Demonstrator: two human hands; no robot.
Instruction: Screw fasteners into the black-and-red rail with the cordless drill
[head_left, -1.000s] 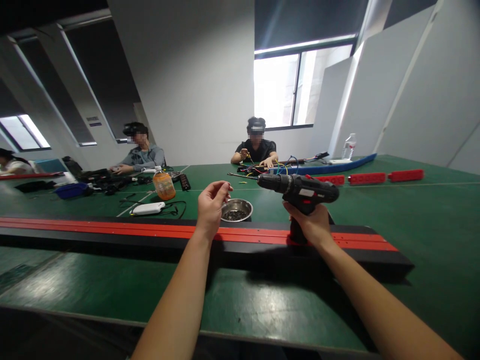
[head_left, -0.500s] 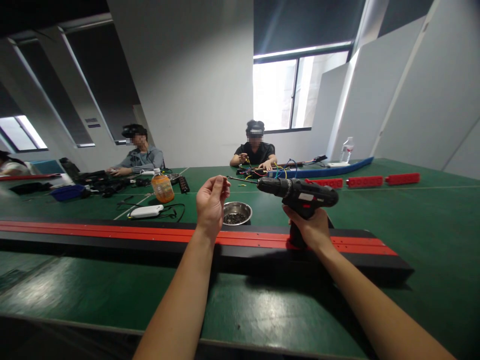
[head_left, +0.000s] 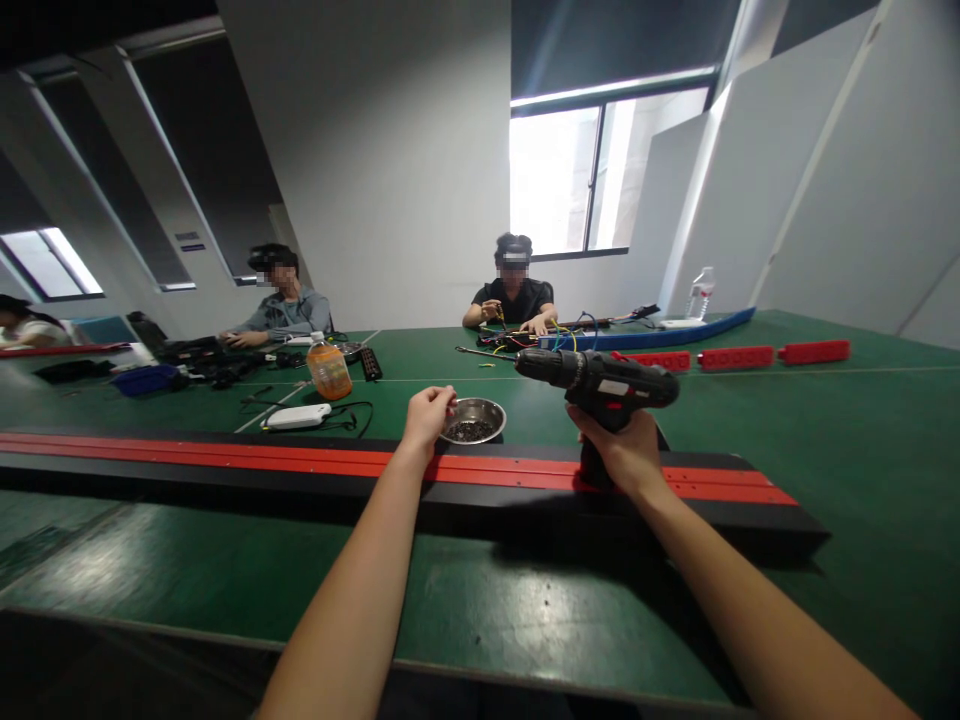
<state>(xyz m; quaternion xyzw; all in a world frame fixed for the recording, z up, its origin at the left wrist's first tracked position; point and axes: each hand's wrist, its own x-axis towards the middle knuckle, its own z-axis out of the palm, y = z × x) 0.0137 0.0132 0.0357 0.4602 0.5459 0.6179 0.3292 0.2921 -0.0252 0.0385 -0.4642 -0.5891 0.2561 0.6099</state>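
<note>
My right hand (head_left: 628,450) is wrapped round the grip of a black cordless drill (head_left: 600,380), held above the red and black beam. Its long thin bit (head_left: 484,354) points left; whether a screw sits on the tip is too small to tell. At the left rim of a steel bowl (head_left: 491,408) is my left hand (head_left: 427,418), its fingers pinched together. Anything between those fingertips is hidden. Small dark pieces like screws (head_left: 472,430) lie in the bowl. The long beam (head_left: 300,462), black with a red strip, stretches across the table below both hands.
An orange drink bottle (head_left: 328,370) and a white power bank (head_left: 298,416) with a cable lie to the left. Red blocks (head_left: 735,357) and a blue curved strip (head_left: 660,336) are at the back right. Two people sit across the green table (head_left: 847,450), one handling coloured wires.
My left hand has moved down from the tip of the drill bit to the bowl's left rim. The drill stays nearly in place in my right hand.
</note>
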